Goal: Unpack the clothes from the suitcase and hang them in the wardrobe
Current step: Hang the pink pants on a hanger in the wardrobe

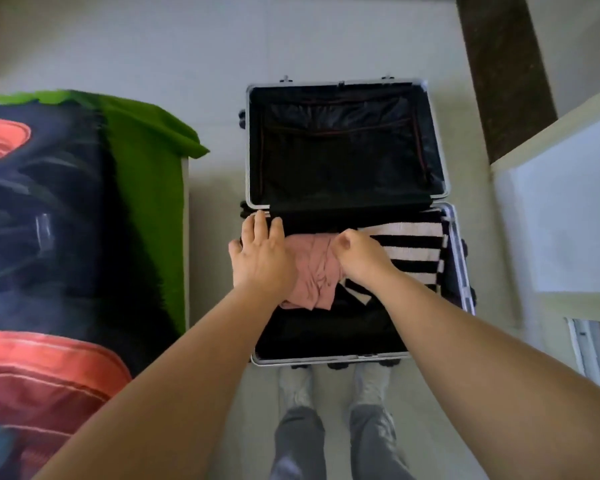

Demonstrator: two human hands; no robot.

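An open suitcase [459, 258] with a silver frame and black lining lies on the floor in front of me, its lid propped up behind. Inside the near half lie a crumpled pink garment [314, 268] and a black-and-white striped garment [413, 247]. My left hand [262, 254] rests flat with straight fingers on the left edge of the pink garment. My right hand [361, 256] has its fingers curled into the pink cloth where it meets the striped one. The lid half holds only its black lining.
A bed [84, 220] with a green sheet and a dark, red-patterned cover fills the left side. A white cabinet or wardrobe edge [561, 202] stands at the right. A dark wooden strip [499, 71] runs along the far right wall. My feet stand just before the suitcase.
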